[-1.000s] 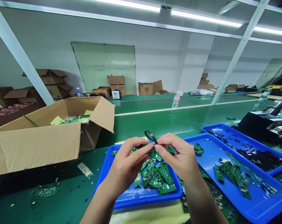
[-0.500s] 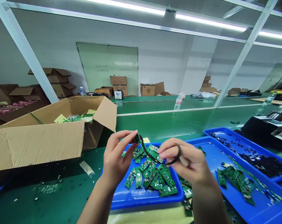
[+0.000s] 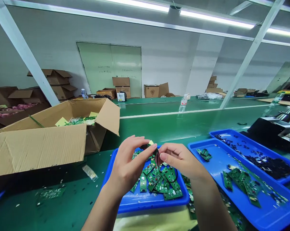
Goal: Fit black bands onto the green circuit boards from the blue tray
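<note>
My left hand (image 3: 130,162) is closed, gripping a small dark circuit board (image 3: 144,147) between thumb and fingers; most of the board is covered. Close against it, my right hand (image 3: 183,160) pinches at the board's right end, where a thin black strip (image 3: 157,162), like a cable or band, hangs down in a loop. What exactly the right fingertips press on is partly hidden. Below both hands, many green circuit boards (image 3: 156,183) lie heaped in a blue tray (image 3: 154,208).
To the right, a second blue tray (image 3: 252,215) holds more green boards, and another blue tray (image 3: 225,132) holds small black parts. An open cardboard box (image 3: 39,147) stands at the left. A plastic bottle (image 3: 183,104) stands further back on the green bench (image 3: 149,126).
My right hand has moved left and closed in on the board's end. The black strip, looped round my right fingers before, now hangs down below the hands.
</note>
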`<move>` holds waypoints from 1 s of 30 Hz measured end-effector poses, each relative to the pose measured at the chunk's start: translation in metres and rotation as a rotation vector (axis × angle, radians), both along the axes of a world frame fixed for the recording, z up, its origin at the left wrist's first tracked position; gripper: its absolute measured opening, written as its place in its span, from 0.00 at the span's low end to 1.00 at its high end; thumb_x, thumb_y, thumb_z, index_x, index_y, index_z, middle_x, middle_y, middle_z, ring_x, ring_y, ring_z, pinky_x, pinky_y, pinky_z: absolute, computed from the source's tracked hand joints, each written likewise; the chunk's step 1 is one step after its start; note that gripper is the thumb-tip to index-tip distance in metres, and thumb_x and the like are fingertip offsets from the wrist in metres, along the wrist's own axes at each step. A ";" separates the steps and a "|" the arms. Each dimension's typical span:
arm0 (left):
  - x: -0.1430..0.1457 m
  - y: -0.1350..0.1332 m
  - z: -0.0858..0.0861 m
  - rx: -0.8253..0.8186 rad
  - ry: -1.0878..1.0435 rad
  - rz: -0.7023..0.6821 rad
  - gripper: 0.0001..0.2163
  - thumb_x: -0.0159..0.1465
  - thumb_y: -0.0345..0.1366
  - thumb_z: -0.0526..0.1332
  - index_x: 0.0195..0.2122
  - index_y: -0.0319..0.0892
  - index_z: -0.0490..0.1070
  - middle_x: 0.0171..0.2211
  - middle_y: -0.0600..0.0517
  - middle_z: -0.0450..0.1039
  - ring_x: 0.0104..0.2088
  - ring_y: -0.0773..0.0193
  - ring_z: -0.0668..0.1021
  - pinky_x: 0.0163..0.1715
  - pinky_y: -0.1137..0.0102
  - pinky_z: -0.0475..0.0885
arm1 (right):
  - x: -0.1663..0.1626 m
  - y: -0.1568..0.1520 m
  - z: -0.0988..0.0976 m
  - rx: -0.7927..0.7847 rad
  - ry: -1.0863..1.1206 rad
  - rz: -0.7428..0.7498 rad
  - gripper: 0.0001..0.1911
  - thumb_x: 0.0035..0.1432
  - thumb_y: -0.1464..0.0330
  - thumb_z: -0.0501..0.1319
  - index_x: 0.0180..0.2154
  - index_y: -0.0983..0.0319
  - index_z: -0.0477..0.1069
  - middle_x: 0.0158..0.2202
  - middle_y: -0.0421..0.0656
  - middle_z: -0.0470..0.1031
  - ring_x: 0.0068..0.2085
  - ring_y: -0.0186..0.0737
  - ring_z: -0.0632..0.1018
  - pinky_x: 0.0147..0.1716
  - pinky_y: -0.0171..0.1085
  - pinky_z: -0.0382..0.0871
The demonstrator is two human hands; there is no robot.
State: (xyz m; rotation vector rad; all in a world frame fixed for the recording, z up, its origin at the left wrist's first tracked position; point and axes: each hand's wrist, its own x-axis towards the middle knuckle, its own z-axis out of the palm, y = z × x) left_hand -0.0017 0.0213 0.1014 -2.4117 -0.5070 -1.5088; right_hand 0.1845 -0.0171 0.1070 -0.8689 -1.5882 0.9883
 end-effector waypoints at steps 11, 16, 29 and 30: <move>0.001 0.000 0.002 -0.146 -0.015 -0.065 0.18 0.62 0.28 0.61 0.53 0.48 0.68 0.41 0.48 0.72 0.38 0.65 0.76 0.36 0.71 0.74 | -0.013 0.005 -0.003 -0.187 0.283 0.223 0.18 0.52 0.57 0.64 0.22 0.62 0.66 0.15 0.35 0.67 0.17 0.28 0.68 0.19 0.29 0.63; 0.000 0.001 0.005 -0.275 0.015 -0.231 0.17 0.63 0.28 0.59 0.53 0.46 0.69 0.39 0.48 0.70 0.38 0.66 0.75 0.36 0.72 0.74 | -0.018 0.016 -0.012 -0.306 0.433 0.400 0.20 0.47 0.57 0.67 0.20 0.62 0.62 0.13 0.33 0.63 0.14 0.27 0.65 0.15 0.29 0.57; 0.006 0.001 0.003 -0.659 -0.152 -0.265 0.14 0.63 0.33 0.60 0.50 0.48 0.73 0.37 0.49 0.74 0.37 0.64 0.76 0.37 0.72 0.73 | -0.010 0.017 -0.009 -0.037 0.431 -0.028 0.10 0.52 0.64 0.62 0.23 0.62 0.68 0.20 0.38 0.73 0.20 0.30 0.71 0.22 0.31 0.65; 0.006 0.001 0.003 -0.693 -0.183 -0.264 0.14 0.63 0.34 0.60 0.50 0.48 0.74 0.36 0.49 0.74 0.36 0.64 0.76 0.36 0.73 0.73 | -0.006 0.016 -0.007 -0.001 0.484 -0.075 0.09 0.54 0.61 0.61 0.28 0.61 0.70 0.25 0.40 0.76 0.22 0.31 0.73 0.23 0.32 0.67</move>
